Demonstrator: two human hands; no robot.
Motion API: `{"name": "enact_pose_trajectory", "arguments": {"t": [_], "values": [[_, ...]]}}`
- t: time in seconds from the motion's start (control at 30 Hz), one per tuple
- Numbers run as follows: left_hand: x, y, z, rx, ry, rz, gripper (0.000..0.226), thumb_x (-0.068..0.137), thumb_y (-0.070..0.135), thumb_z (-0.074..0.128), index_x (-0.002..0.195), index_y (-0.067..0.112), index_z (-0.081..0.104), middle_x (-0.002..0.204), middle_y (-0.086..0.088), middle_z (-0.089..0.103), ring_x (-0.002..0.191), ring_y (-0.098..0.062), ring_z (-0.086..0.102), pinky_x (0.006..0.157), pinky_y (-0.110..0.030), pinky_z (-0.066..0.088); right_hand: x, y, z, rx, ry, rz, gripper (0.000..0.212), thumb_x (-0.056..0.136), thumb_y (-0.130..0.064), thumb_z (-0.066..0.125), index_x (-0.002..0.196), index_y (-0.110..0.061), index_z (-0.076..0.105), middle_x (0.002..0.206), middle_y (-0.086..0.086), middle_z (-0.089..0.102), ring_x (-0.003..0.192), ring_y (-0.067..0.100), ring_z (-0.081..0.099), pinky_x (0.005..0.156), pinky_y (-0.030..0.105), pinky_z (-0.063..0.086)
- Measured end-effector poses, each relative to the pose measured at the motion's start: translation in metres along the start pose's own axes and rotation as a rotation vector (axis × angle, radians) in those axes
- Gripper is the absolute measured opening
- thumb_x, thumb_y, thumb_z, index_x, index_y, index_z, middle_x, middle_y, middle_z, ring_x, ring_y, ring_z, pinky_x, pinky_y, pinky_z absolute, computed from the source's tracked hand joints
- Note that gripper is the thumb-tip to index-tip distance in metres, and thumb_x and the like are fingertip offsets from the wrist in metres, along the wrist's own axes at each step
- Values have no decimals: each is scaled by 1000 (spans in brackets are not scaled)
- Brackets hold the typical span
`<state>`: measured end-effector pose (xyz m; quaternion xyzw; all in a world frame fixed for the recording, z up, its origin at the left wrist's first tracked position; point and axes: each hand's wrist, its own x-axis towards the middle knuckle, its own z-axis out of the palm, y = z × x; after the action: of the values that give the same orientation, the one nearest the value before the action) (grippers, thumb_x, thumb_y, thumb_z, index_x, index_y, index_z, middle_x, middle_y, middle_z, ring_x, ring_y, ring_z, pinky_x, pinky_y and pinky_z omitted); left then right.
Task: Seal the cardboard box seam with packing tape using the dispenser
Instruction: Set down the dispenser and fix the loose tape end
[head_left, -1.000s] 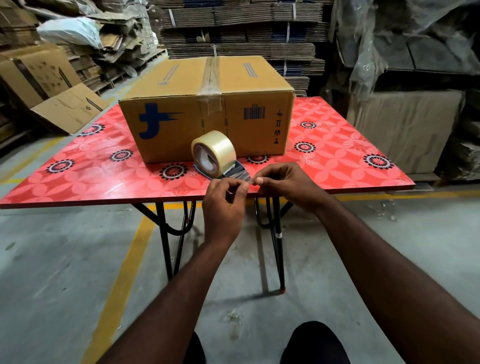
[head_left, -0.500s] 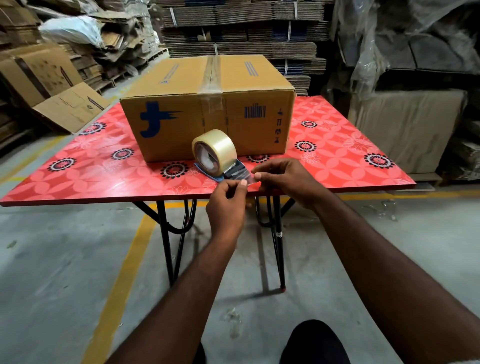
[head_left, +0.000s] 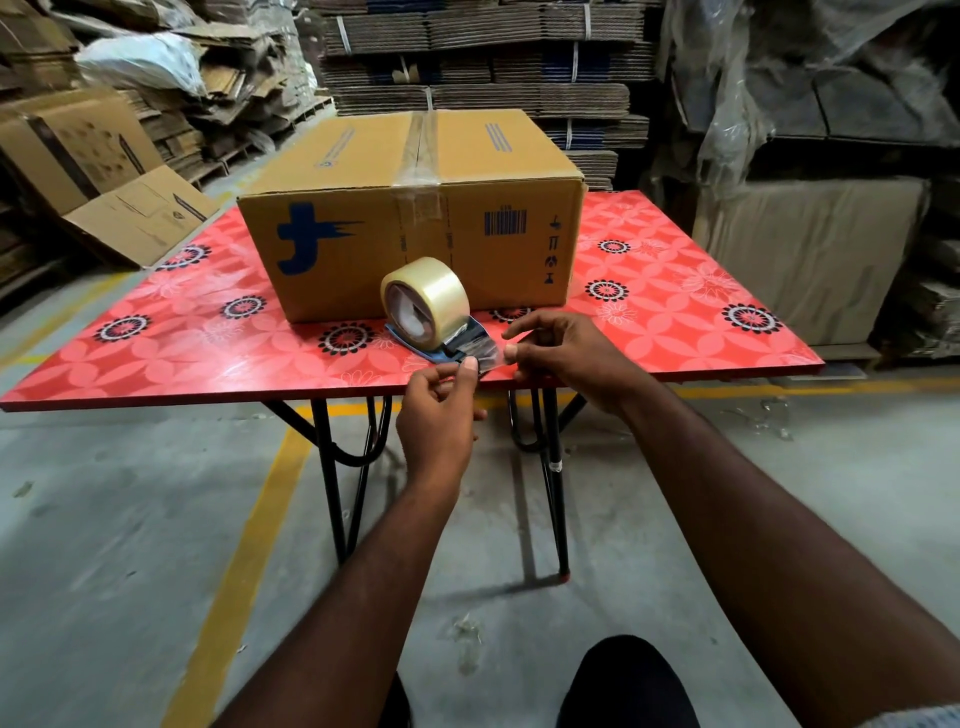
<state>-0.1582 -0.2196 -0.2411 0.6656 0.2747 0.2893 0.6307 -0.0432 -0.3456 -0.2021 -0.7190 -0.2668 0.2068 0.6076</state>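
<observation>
A closed cardboard box (head_left: 363, 244) stands on the red flowered table (head_left: 675, 291). Clear tape runs along its top seam (head_left: 420, 150) and a little way down the near face. In front of the box lies the tape dispenser (head_left: 441, 347), blue, carrying a roll of clear tape (head_left: 431, 296). A short free end of tape (head_left: 485, 356) stretches from the dispenser toward the table's near edge. My left hand (head_left: 439, 415) pinches the left corner of that end. My right hand (head_left: 566, 358) pinches its right side with thumb and fingertip.
Flattened cartons (head_left: 104, 171) lean on the floor to the left. Bundled cardboard stacks (head_left: 483, 78) rise behind the table. Plastic-wrapped pallets (head_left: 810, 244) stand close on the right. A yellow line (head_left: 244, 540) crosses the concrete floor under the table's black legs (head_left: 553, 467).
Both hands have moved up and forward from below the table edge to the dispenser. They hold the tape end throughout. Box and dispenser have stayed in place.
</observation>
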Motion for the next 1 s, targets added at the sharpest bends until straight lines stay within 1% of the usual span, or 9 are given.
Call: {"name": "enact_pose_trajectory", "arguments": {"t": [0.07,0.2,0.37,0.5,0.63,0.73,0.8,0.9,1.0], "values": [[0,4,0,13,-96,-102,35,91,54,60,99,21,67,94,4,75,73,-16,72,53,-27,48,0,-2,0,-3,-18,5,19,88,-12,70,106,-13,67,86,7,73,80,22,69,82,40,60],[1,15,2,25,-173,-130,34,91,57,58,93,25,71,91,6,77,77,-15,73,61,-30,51,2,-2,-2,-8,-52,28,21,91,-7,67,111,-12,64,88,11,71,82,22,69,81,37,60],[4,21,7,13,-196,-136,11,92,38,66,88,29,69,94,4,74,83,-16,72,61,-29,50,7,-3,-4,-59,-70,52,26,91,-7,66,117,-9,61,84,10,70,79,18,69,78,33,59],[6,17,9,-21,-195,-154,10,92,32,67,87,25,71,90,3,74,87,-18,71,61,-28,50,8,-3,-3,-37,-45,74,22,92,-4,64,114,-6,60,78,7,69,75,19,68,82,39,58],[5,18,11,-72,-200,-206,11,93,28,66,84,23,71,85,3,74,80,-15,69,63,-28,50,10,-2,0,-20,-30,86,11,96,-19,62,103,-11,62,80,5,66,74,19,67,93,52,54],[5,21,11,-88,-213,-246,11,94,26,64,86,23,70,86,3,74,78,-14,68,65,-28,49,8,-7,1,-68,-63,93,25,90,-30,70,104,-12,63,84,9,71,82,24,70,89,44,57],[4,22,11,-89,-216,-250,10,95,27,63,88,24,70,88,2,74,78,-13,67,65,-28,49,8,-8,1,-79,-72,99,34,85,-19,77,112,-8,60,76,3,71,80,21,70,83,39,58],[4,23,12,-71,-213,-227,10,95,30,63,88,25,69,89,2,74,79,-13,68,61,-25,49,11,-6,0,-38,-73,132,34,84,-6,76,113,-6,59,68,-2,69,74,17,71,84,41,59],[4,24,12,-36,-200,-201,9,93,27,66,89,22,71,83,3,73,72,-10,67,54,-21,48,11,-8,-4,72,-98,178,29,89,2,67,115,-4,57,74,4,71,72,17,72,83,38,60]]}}
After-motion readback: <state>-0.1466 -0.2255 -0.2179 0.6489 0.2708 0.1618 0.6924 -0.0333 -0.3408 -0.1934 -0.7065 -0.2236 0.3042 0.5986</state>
